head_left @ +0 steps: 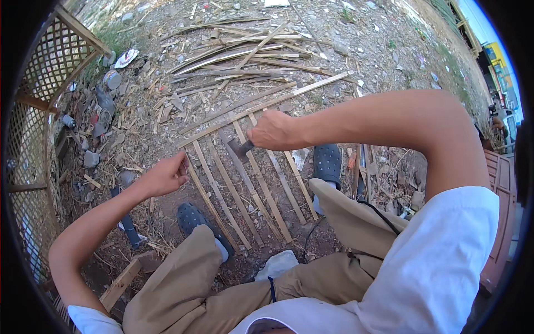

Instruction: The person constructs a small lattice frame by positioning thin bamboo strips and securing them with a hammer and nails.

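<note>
My right hand is closed round a hammer; its dark metal head hangs over the wooden slats and the grip is hidden in my fist. Below it, several thin slats lie side by side on the ground, running toward me. A longer crosspiece slat lies slantwise along their far ends. At that crosspiece's left end is my left hand, fingers curled and pinched close to the outermost slat. Whatever is between those fingertips is too small to make out.
A loose pile of slats lies farther off on stony, littered ground. Wooden lattice panels stand at the left. My feet in dark clogs flank the slats, with a pale stone between my legs. A brownish panel is at the right.
</note>
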{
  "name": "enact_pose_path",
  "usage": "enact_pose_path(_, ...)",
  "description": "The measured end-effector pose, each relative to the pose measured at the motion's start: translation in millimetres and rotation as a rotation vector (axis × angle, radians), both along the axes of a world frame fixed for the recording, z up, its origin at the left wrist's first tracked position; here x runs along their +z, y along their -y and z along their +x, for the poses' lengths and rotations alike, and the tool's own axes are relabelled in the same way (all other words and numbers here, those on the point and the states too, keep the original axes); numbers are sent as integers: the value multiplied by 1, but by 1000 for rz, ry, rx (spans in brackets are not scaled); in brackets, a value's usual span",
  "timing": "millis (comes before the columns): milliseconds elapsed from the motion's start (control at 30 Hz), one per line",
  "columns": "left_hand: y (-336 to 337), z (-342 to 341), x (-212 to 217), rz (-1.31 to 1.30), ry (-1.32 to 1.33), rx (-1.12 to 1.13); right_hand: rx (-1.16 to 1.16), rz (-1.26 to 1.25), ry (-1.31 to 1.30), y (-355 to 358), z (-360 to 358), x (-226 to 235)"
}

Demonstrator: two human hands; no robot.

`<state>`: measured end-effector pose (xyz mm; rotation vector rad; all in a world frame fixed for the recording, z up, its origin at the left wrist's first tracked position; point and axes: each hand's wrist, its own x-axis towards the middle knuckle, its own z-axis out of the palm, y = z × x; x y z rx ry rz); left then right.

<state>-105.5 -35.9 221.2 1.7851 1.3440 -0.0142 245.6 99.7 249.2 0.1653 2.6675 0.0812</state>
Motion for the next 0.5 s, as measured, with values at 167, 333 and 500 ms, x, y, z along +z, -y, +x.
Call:
enact_pose_path(167, -8, 32, -4, 69, 76, -89, -237, -216, 21, 54, 61, 50)
enact_pose_path(333, -16, 81, -4, 176, 216, -206, -386, -360, 141, 88, 86, 55)
enact_pose_path(500, -4, 98, 7, 140, 295, -349, -332, -447, 32, 82, 58, 18)
